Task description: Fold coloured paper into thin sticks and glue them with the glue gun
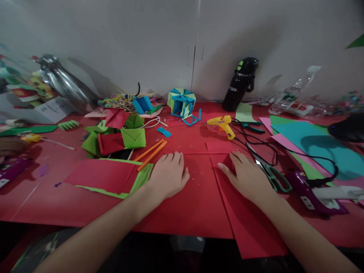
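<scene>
My left hand (168, 175) lies flat with fingers stretched out on a red paper sheet (193, 201) on the table. My right hand (248, 175) also rests flat, fingers apart, pressing on a second red sheet (250, 227) that hangs over the table's front edge. Neither hand holds anything. Two orange strips (150, 151) lie just left of my left hand. Green-handled scissors (271, 174) lie right beside my right hand.
A yellow glue gun (223, 125) with black cord sits behind my hands. Folded red and green paper pieces (119, 138) pile at left, a blue-and-cream paper model (182, 102) at the back, a black bottle (240, 83), coloured sheets (318, 144) and a purple tool (309, 189) at right.
</scene>
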A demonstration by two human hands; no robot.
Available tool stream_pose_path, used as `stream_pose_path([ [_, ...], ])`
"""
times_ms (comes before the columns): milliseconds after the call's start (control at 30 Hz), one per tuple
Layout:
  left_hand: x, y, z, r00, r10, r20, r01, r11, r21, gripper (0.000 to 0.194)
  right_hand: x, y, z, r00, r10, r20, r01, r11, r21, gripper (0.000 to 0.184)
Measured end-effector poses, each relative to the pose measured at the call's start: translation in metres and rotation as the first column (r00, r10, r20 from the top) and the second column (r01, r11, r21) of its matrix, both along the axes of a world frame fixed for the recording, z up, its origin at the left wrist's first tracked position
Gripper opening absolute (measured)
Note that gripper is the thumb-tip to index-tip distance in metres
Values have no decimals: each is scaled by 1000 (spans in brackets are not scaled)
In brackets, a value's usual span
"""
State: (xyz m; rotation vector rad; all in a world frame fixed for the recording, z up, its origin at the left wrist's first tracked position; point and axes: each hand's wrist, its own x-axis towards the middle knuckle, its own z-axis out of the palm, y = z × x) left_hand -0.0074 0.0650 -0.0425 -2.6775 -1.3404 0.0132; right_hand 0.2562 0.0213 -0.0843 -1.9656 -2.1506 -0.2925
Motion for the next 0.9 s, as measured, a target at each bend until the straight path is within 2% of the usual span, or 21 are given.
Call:
stream_pose_path([
  [133,16,10,16,999,4,-54,-7,998,-62,48,5,3,2,997,-10,-75,8,1000,-23,65],
  [233,29,16,21,997,-15,-79,10,998,-64,46,13,6,4,988,-17,-153,9,999,-49,61],
  [367,36,11,12,997,29,-77,-28,999,15,43,17,7,5,986,4,-168,-11,999,-39,53],
  [533,28,2,-2,997,19,-78,-12,996,85,52,1,5,5,1000,12,19,-13,999,35,49],
  [767,26,6,-8,996,-91,-6,91,992,92,38,-40,12,11,957,291,24,-292,953,84,46],
  [900,27,3,-10,998,-63,14,62,997,47,41,-60,20,16,931,364,30,-365,928,77,40],
])
